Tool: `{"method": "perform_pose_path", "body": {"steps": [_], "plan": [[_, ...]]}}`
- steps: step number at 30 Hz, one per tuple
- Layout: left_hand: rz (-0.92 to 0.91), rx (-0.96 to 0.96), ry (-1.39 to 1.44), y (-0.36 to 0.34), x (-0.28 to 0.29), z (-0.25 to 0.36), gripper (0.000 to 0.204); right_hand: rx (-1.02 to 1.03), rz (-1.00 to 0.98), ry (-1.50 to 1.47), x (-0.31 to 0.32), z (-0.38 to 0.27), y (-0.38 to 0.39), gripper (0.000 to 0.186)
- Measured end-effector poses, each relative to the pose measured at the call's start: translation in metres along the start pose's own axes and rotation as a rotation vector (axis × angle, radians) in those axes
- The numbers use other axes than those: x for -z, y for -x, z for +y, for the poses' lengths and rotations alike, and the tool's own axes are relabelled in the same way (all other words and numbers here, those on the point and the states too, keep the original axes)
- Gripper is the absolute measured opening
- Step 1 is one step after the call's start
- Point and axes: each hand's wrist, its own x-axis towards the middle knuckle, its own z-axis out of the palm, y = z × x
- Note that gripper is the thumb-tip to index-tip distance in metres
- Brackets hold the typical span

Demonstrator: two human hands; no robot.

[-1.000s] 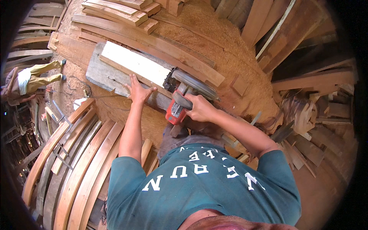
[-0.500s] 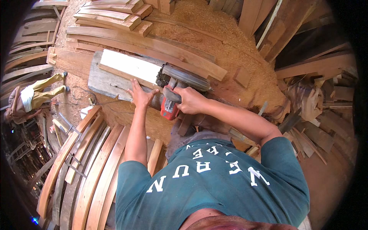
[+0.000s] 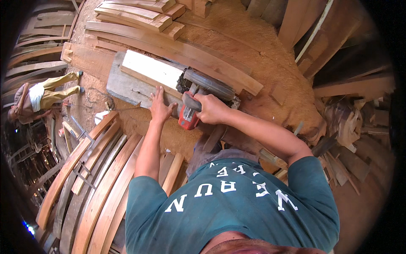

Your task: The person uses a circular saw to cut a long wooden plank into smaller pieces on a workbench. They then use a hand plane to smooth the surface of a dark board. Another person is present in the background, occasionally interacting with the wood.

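Note:
My right hand (image 3: 212, 109) is wrapped round the grey handle of a red and black power saw (image 3: 189, 114), which looks like a circular saw. Its long dark guard lies over the right part of a pale board (image 3: 150, 69), whose top is very bright. The saw's underside is hidden. My left hand (image 3: 160, 108) has its fingers spread, with the fingertips at the board's near edge, left of the saw. Under the board lies a weathered grey plank (image 3: 122, 82), sticking out toward me and to the left.
Long curved timbers (image 3: 169, 46) lie beyond the board, with stacked wood blocks (image 3: 139, 17) farther off. Curved ribs (image 3: 101, 190) stand at the lower left. Sawdust (image 3: 237, 46) covers the ground. Scrap wood (image 3: 342, 156) lies to the right. Another person (image 3: 42, 95) stands at the far left.
The whole view has shifted, so most things at the top and left sit farther right. Against the board, the saw and both my hands have slid slightly left.

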Motion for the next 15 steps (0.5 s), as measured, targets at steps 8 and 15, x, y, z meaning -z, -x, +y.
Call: {"method": "perform_pose_path", "body": {"steps": [8,15], "plan": [[0.001,-0.028,-0.24,-0.006,0.013,0.002,0.107,-0.052,-0.078,-0.031,0.007,-0.025,-0.023,0.053],[-0.008,-0.067,-0.119,-0.008,0.002,-0.014,0.102,0.035,-0.022,-0.067,-0.004,-0.022,-0.04,0.05]]}}
